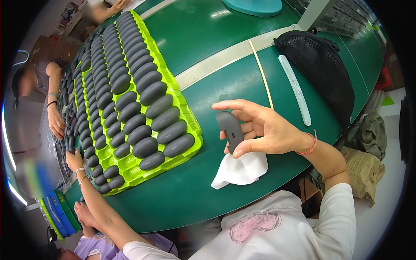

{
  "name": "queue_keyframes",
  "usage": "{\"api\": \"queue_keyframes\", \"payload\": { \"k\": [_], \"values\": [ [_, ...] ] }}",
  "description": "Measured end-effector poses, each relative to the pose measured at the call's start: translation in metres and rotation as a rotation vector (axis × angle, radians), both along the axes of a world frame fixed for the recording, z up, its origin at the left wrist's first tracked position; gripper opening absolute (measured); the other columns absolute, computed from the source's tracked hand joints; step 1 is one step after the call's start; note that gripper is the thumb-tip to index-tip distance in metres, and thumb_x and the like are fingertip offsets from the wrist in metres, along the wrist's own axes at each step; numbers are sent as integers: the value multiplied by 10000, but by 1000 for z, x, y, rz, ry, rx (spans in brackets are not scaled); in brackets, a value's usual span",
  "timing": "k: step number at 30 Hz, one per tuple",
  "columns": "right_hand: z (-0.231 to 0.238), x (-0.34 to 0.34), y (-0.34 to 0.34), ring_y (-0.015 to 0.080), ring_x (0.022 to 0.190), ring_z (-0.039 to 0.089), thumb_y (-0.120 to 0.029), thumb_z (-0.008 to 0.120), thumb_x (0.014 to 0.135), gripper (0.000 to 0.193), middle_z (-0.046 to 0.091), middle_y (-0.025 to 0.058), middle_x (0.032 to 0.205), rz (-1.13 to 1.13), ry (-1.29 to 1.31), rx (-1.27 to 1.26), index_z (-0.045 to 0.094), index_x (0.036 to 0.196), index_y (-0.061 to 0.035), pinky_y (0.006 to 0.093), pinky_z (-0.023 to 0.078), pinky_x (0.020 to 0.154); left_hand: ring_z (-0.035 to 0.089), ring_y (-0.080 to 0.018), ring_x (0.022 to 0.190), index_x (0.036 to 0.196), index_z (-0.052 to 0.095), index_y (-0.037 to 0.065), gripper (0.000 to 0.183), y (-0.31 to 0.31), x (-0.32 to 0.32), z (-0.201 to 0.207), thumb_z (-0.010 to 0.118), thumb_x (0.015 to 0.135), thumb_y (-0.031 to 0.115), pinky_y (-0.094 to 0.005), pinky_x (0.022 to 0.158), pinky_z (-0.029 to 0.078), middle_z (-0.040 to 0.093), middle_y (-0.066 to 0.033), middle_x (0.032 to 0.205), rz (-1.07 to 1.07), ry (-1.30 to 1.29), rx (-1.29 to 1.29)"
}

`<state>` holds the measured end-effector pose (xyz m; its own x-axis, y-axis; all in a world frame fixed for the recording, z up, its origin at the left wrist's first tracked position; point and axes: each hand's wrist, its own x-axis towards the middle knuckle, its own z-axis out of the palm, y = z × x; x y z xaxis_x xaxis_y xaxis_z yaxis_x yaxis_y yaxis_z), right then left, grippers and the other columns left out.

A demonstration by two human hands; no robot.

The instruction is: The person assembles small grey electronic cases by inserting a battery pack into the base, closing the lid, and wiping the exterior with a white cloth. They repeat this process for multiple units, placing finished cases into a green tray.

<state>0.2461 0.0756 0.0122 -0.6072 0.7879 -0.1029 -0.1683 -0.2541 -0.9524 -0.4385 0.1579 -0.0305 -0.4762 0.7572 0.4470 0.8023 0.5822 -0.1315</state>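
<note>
My right hand [264, 130] holds up a dark grey oval case [230, 130] between thumb and fingers, a small slot showing on its side. Under that hand a crumpled white cloth [242, 170] lies on the green table. A lime-green tray [193, 125], filled in rows with similar dark grey cases, spans the table's left half. My left arm reaches past the tray's near end. At its left side, my left hand [74, 160] has its fingertips closed around a dark grey case [72, 145] beside a pile of such pieces; the fingers are partly hidden.
A thin wooden stick [261, 73], a pale flat strip [295, 90] and a black mesh pouch [323, 65] lie at the right. A teal round disc [255, 6] is at the far edge. Other people's hands [56, 123] work at the left; a person in purple [93, 247] sits nearby.
</note>
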Motion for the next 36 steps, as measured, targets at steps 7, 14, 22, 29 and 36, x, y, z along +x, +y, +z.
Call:
{"api": "queue_keyframes", "payload": {
  "k": [7, 14, 22, 29, 36],
  "values": [
    [13, -2, -7, 185, 870, 677, -158, 634, 927, 588, 617, 98, 999, 137, 189, -172, 344, 1420, -20, 273, 554, 745, 664, -201, 780, 1018, 650, -5, 349, -4, 112, 98, 664, 874, 313, -315, 674, 517, 689, -101, 901, -295, -513, 353],
    [-6, 17, 2, 139, 854, 644, -276, 561, 975, 482, 617, 69, 969, 61, 73, -176, 414, 1349, -10, 252, 536, 715, 633, -107, 887, 1182, 586, -7, 304, -92, 408, 94, 643, 907, 111, -248, 723, 533, 649, -67, 1059, -913, -1465, 176],
    [-26, 18, 8, 223, 917, 601, -113, 674, 862, 406, 613, 97, 1069, -229, -600, 899, 542, 1238, -39, 323, 480, 812, 638, -163, 985, 1236, 506, -87, 494, -142, 480, 51, 742, 812, 6, -279, 855, 520, 644, -136, 1114, -925, -1862, 38],
    [-12, 12, 3, 312, 1028, 544, -241, 752, 788, 478, 607, 100, 1079, -295, -453, 1113, 593, 1202, -63, 430, 383, 946, 657, -165, 932, 1191, 562, -77, 445, -153, 480, 37, 750, 796, 6, -294, 821, 543, 649, -130, 1079, -1058, -1568, 154],
    [-7, 10, -21, 252, 828, 583, -224, 773, 770, 420, 637, 82, 891, -51, -347, 933, 635, 1109, -16, 360, 417, 814, 692, -206, 870, 1125, 607, -60, 399, -155, 481, 41, 767, 767, 13, -310, 747, 581, 661, -159, 1000, -1203, -1451, 16]
  ]
}}
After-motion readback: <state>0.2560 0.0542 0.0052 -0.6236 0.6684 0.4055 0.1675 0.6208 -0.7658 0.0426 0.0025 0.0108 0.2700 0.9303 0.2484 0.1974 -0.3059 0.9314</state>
